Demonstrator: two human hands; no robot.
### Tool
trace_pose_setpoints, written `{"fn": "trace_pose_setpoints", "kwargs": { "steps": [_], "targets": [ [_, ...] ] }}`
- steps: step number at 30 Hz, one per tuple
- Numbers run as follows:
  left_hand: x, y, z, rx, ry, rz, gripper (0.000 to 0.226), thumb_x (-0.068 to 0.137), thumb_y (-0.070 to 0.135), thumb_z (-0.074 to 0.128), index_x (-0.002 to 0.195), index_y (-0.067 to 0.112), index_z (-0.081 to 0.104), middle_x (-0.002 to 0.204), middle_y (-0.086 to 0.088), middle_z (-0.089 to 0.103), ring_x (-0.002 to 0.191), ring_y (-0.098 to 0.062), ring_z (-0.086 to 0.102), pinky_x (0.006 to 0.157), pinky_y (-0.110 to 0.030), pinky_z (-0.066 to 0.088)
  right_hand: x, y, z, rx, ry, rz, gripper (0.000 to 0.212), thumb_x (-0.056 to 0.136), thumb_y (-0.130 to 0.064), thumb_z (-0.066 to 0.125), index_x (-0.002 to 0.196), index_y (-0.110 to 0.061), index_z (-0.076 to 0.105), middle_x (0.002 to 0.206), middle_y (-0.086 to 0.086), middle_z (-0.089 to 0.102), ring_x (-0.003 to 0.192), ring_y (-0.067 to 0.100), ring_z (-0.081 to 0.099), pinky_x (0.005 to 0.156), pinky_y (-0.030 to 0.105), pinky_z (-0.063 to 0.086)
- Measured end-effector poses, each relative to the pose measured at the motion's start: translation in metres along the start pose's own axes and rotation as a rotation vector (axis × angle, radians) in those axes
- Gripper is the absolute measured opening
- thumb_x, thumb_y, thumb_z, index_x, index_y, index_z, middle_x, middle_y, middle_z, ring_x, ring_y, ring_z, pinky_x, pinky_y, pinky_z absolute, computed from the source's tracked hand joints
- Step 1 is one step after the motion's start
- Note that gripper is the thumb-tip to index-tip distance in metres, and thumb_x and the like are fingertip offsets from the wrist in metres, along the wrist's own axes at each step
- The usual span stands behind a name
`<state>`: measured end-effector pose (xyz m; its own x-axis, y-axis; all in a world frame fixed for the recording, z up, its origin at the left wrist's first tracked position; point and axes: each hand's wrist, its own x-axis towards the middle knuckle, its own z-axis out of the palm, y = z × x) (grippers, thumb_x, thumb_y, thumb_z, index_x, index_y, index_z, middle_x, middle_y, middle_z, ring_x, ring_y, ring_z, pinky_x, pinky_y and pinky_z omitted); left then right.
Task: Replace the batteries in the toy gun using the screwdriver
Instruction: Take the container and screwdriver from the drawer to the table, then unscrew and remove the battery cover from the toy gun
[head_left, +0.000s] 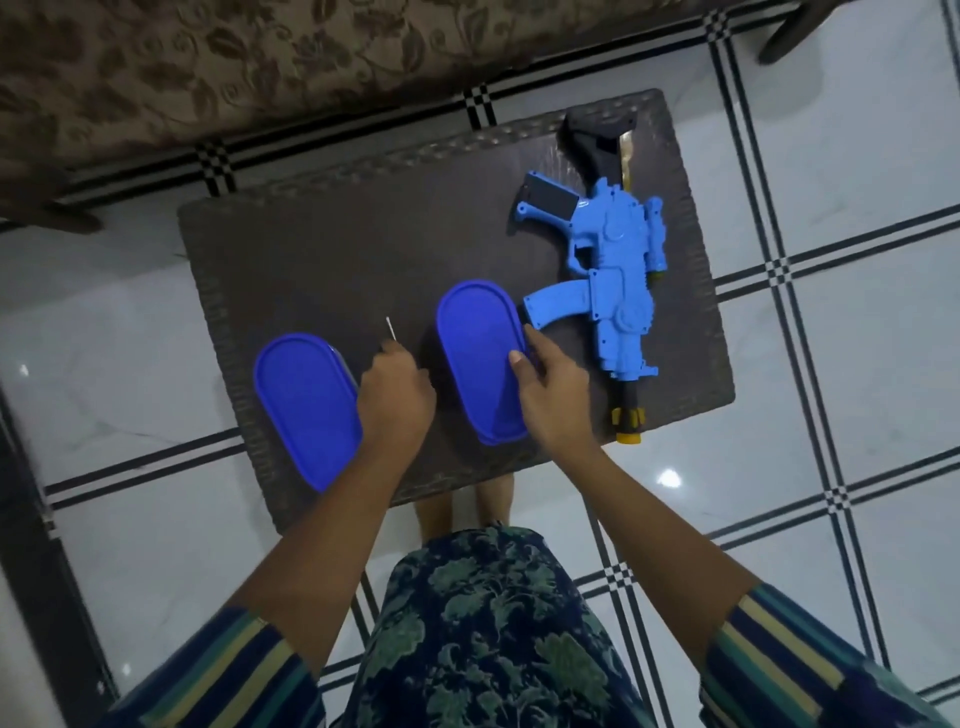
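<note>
Gun (615, 270) lies lengthwise by table (337, 260) right edge, just beyond right hand (550, 395) gripping box (475, 358) rim; left hand (397, 395) pinches screwdriver (389, 330).

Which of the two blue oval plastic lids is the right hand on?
The blue oval lid beside the blue plastic toy gun: the right hand holds its right edge. The other lid lies farther left.

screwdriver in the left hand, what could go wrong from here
The left hand pinches the thin screwdriver, tip bare, close to the right hand gripping the right container; opening that lid two-handed could mean a poke or a dropped tool. The toy gun lies with its muzzle at the table edge; a nudge might knock it to the floor.
</note>
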<state>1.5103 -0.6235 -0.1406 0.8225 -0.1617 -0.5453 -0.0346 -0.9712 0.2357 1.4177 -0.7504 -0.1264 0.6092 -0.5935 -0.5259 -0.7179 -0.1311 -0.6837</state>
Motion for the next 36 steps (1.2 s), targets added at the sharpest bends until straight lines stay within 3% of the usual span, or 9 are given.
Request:
{"fn": "trace_pose_setpoints", "kwargs": {
  "steps": [5,10,15,21,26,29,31,33,36],
  "targets": [
    [-0.032,0.01,-0.04,0.003,0.117,0.249,0.026,0.094,0.011,0.044,0.104,-0.007,0.059,0.11,-0.027,0.058,0.096,-0.045,0.058,0.08,-0.051,0.05,-0.027,-0.037,-0.022,-0.385,-0.046,-0.285,0.042,0.1,-0.013,0.042,0.141,-0.005,0.048,0.148,0.016,0.046,0.14,0.031,0.037,0.118,0.04,0.027],
    [-0.089,0.02,-0.105,-0.027,0.141,0.411,0.036,0.093,0.018,0.038,0.111,-0.005,0.06,0.129,-0.028,0.053,0.115,-0.044,0.053,0.099,-0.05,0.043,-0.077,-0.091,-0.066,-0.532,-0.029,-0.413,0.046,0.09,-0.008,0.044,0.133,0.004,0.055,0.139,0.026,0.051,0.131,0.044,0.046,0.113,0.054,0.034],
    [-0.154,0.04,-0.174,-0.068,0.183,0.546,0.039,0.097,0.018,0.039,0.124,-0.004,0.055,0.137,-0.028,0.048,0.128,-0.04,0.046,0.11,-0.048,0.033,-0.146,-0.135,-0.127,-0.549,0.058,-0.477,0.045,0.089,-0.011,0.042,0.127,0.006,0.059,0.13,0.029,0.058,0.123,0.047,0.053,0.107,0.059,0.038],
    [-0.208,0.089,-0.234,-0.163,0.261,0.631,0.038,0.099,0.019,0.042,0.128,-0.003,0.053,0.141,-0.024,0.046,0.133,-0.034,0.041,0.113,-0.045,0.029,-0.193,-0.177,-0.206,-0.571,0.171,-0.53,0.041,0.093,-0.006,0.051,0.133,0.005,0.053,0.137,0.027,0.053,0.13,0.043,0.047,0.113,0.047,0.03],
    [-0.24,0.144,-0.236,-0.193,0.286,0.696,0.035,0.098,0.018,0.042,0.123,-0.002,0.055,0.134,-0.022,0.052,0.126,-0.034,0.047,0.107,-0.048,0.035,-0.2,-0.166,-0.264,-0.531,0.195,-0.538,0.046,0.092,-0.015,0.042,0.133,0.001,0.055,0.136,0.024,0.055,0.127,0.039,0.049,0.111,0.045,0.033],
    [-0.251,0.174,-0.22,-0.202,0.295,0.672,0.029,0.097,0.016,0.044,0.113,-0.004,0.058,0.123,-0.024,0.057,0.117,-0.037,0.051,0.101,-0.047,0.039,-0.191,-0.151,-0.301,-0.515,0.167,-0.552,0.042,0.089,-0.009,0.046,0.128,0.005,0.058,0.13,0.028,0.058,0.123,0.043,0.053,0.108,0.045,0.034],
    [-0.259,0.203,-0.208,-0.219,0.317,0.642,0.027,0.096,0.015,0.044,0.109,-0.004,0.059,0.118,-0.023,0.058,0.113,-0.038,0.053,0.099,-0.046,0.04,-0.179,-0.144,-0.335,-0.537,0.148,-0.594,0.041,0.092,-0.005,0.048,0.132,0.003,0.055,0.134,0.027,0.055,0.127,0.04,0.049,0.111,0.039,0.027],
    [-0.268,0.233,-0.197,-0.245,0.341,0.585,0.028,0.098,0.016,0.043,0.112,-0.003,0.058,0.12,-0.021,0.058,0.114,-0.036,0.052,0.099,-0.045,0.039,-0.164,-0.137,-0.367,-0.56,0.141,-0.635,0.041,0.094,-0.002,0.051,0.135,0.002,0.053,0.136,0.026,0.054,0.13,0.038,0.047,0.11,0.032,0.021],
    [-0.28,0.269,-0.184,-0.295,0.385,0.519,0.031,0.099,0.017,0.043,0.117,-0.004,0.057,0.125,-0.022,0.056,0.118,-0.036,0.05,0.102,-0.044,0.036,-0.146,-0.133,-0.406,-0.579,0.124,-0.735,0.04,0.094,-0.002,0.05,0.134,0.002,0.053,0.137,0.025,0.054,0.13,0.038,0.046,0.111,0.032,0.019]
  ]
}}
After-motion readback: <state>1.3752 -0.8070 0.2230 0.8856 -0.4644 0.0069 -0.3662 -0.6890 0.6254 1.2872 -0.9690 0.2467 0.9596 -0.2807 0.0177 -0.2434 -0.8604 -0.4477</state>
